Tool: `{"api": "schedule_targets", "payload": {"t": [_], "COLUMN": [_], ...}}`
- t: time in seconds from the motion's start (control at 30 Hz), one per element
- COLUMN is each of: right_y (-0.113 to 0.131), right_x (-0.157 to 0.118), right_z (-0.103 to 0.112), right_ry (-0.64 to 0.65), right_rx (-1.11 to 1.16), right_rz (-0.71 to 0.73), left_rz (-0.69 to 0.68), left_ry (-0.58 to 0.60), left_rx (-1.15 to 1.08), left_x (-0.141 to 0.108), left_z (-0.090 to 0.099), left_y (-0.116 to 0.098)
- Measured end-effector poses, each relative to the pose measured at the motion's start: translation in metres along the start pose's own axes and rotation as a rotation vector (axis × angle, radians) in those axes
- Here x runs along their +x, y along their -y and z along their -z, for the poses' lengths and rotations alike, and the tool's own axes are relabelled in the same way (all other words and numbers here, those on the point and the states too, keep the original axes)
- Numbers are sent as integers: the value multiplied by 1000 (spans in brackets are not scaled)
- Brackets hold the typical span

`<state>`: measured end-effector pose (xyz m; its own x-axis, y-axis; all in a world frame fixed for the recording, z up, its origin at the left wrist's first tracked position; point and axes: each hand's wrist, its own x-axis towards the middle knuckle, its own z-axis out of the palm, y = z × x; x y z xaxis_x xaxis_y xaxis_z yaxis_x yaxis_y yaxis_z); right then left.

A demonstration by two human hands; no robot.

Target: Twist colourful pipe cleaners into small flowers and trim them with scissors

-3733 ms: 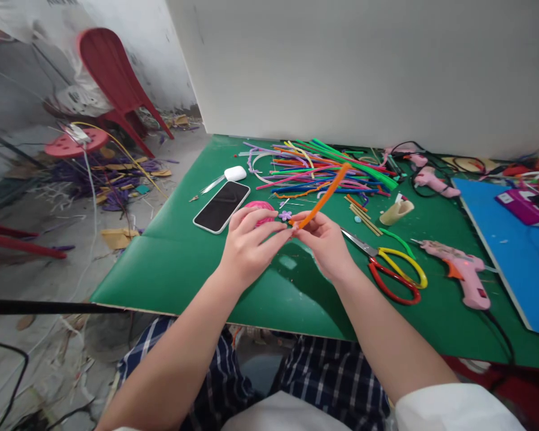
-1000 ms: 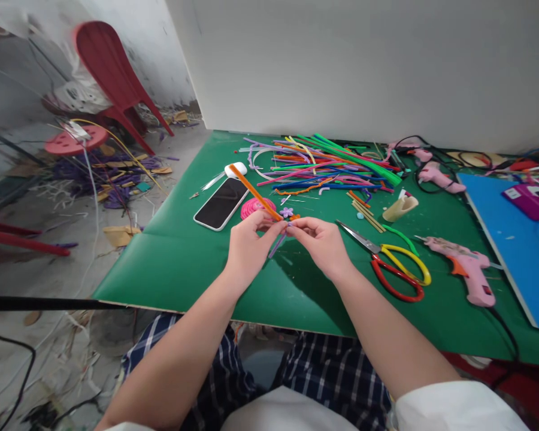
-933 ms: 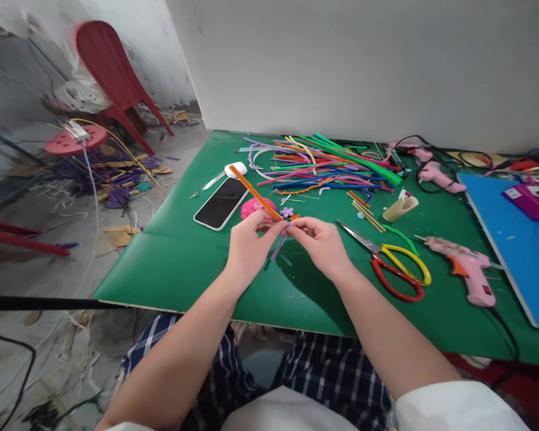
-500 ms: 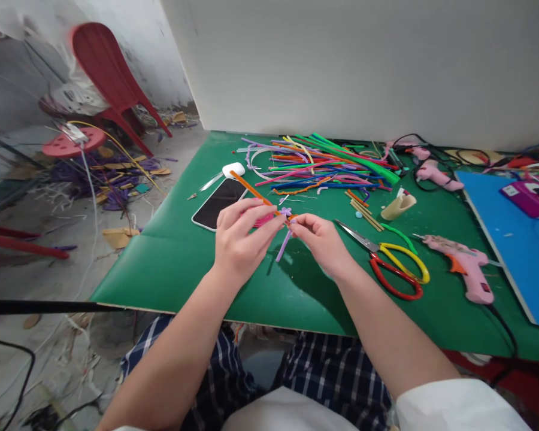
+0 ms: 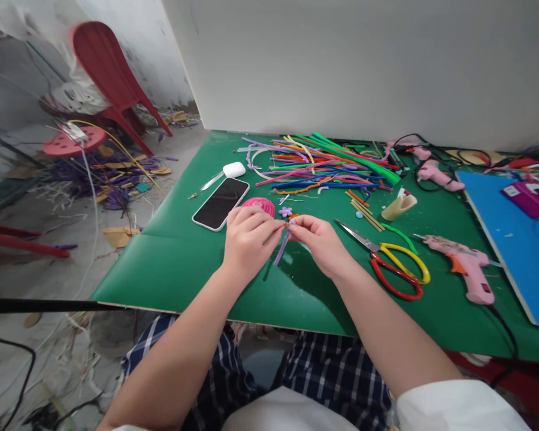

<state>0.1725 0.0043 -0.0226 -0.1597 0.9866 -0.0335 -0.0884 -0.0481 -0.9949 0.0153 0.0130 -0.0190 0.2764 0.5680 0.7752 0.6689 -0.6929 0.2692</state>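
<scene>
Pinching slim, fuzzy purple stem (image 5: 281, 251) in near-closed right hand (image 5: 320, 244); partly hiding coiled pink disc (image 5: 261, 206) behind curled left hand (image 5: 248, 242) of indiscernible hold.

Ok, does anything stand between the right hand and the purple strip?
Nothing visible does: the right hand pinches the purple strip near its upper end. The left hand is close beside, and the strip's lower end sticks out over the table.

Pink coil (image 5: 261, 206) partly behind left hand (image 5: 250, 242); blue board (image 5: 498, 230) cut off.
</scene>
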Motion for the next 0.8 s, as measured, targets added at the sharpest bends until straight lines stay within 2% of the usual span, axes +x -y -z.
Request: {"api": "schedule_targets", "payload": {"t": [0.13,0.23,0.3,0.47,0.53,0.8], "right_y": [-1,1,3,12,15,19], "right_x": [0,-1,-2,-3,-4,-6], "right_z": [-2,-3,-2,10,14,14], "right_ry": [-36,-91,-97,3,26,106], "right_rx": [0,-51,-84,-238,-271,-280], "right_rz": [20,38,36,10,21,-37], "left_rz": [184,232,192,-76,-137,-195], "left_ry": [14,32,57,199,236,263], "left_rx": [-117,-182,-147,7,21,24], "left_x": [1,2,2,4,5,7], "left_z": [-4,-4,-2,11,16,21], "left_y": [-7,-6,-3,3,3,-1]}}
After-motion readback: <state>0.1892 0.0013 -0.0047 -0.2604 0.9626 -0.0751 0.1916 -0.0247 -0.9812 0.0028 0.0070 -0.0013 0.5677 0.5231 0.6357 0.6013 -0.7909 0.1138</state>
